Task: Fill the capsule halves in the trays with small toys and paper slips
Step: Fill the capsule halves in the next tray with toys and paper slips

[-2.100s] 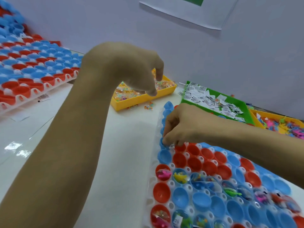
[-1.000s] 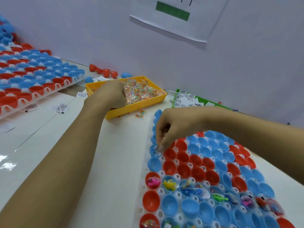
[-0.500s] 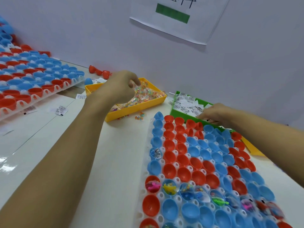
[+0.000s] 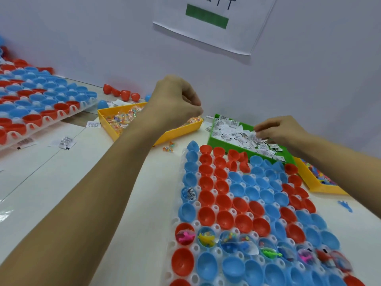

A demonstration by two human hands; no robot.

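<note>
Nearest me, the tray (image 4: 186, 234) of red and blue capsule halves (image 4: 224, 218) lies on the table (image 4: 132, 234); one row holds toys (image 4: 207, 239), and a blue half at its left edge holds a slip (image 4: 191, 194). Beyond it, my right hand (image 4: 278, 130) pinches paper slips (image 4: 252, 136) in the green bin (image 4: 214, 139). My left hand (image 4: 175, 104) hangs curled above the yellow bin (image 4: 107, 122); I can't tell whether it holds anything.
</note>
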